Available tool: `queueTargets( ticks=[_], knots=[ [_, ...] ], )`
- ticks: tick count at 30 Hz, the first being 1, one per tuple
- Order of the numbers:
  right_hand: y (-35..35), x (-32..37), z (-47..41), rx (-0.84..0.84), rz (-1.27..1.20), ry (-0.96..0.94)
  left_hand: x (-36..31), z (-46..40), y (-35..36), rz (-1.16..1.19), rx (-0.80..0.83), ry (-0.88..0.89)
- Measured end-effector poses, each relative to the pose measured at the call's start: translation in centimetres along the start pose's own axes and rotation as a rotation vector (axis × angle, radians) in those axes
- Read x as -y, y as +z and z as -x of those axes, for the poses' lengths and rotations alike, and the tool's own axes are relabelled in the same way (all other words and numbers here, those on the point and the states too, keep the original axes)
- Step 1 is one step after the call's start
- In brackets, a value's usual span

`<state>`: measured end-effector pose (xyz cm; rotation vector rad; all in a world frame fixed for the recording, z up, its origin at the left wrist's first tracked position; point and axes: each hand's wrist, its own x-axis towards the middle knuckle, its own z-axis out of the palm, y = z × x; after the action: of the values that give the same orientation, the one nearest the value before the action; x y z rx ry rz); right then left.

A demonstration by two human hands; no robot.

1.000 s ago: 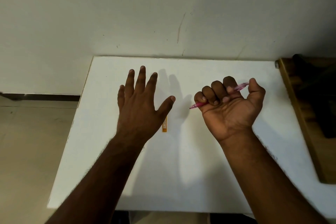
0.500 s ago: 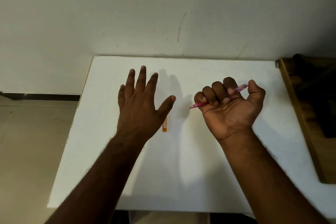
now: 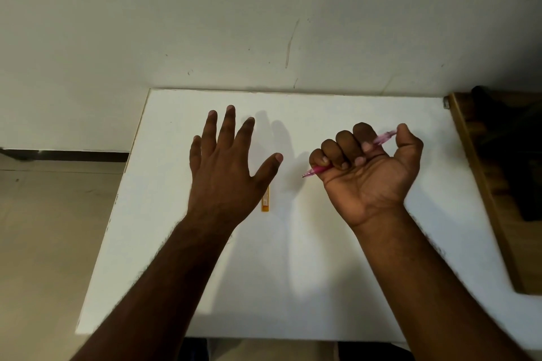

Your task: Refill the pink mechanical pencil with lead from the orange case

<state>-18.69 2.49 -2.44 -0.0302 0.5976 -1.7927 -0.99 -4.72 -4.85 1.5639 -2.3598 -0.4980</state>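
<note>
White and plain, the tabletop (image 3: 337, 272) sits pushed up against a pale wall (image 3: 264, 23) with a few small marks on it, and a brown wooden piece of furniture (image 3: 481, 184) stands just beside it on the right. The person's right hand (image 3: 369, 176) is turned palm up, and its fingers (image 3: 346, 146) are curled tight round the pink mechanical pencil (image 3: 318, 169), with the writing tip poking out to the left and the push end up by the thumb. The left hand (image 3: 225, 173) hovers flat with its fingers spread wide and holds nothing. The orange case (image 3: 266, 199) lies on the tabletop, partly hidden under the left thumb side, between the two hands. I think the next job is to pick up that case. To do it well, the left hand should come down softly and pinch the thin case by its long sides. The case is small and flat, so it could slide away if pushed. The pencil should be kept steady meanwhile.
</note>
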Motion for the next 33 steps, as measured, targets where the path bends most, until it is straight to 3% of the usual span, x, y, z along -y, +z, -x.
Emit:
queueTargets(
  ticks=[16, 33],
  knots=[
    [0.17, -0.04, -0.19, 0.067, 0.046, 0.062, -0.14, 0.02, -0.02, 0.014, -0.008, 0.002],
    [0.39, -0.06, -0.22, 0.002, 0.011, -0.014, -0.16, 0.02, -0.11, 0.016, 0.006, -0.009]
  ],
)
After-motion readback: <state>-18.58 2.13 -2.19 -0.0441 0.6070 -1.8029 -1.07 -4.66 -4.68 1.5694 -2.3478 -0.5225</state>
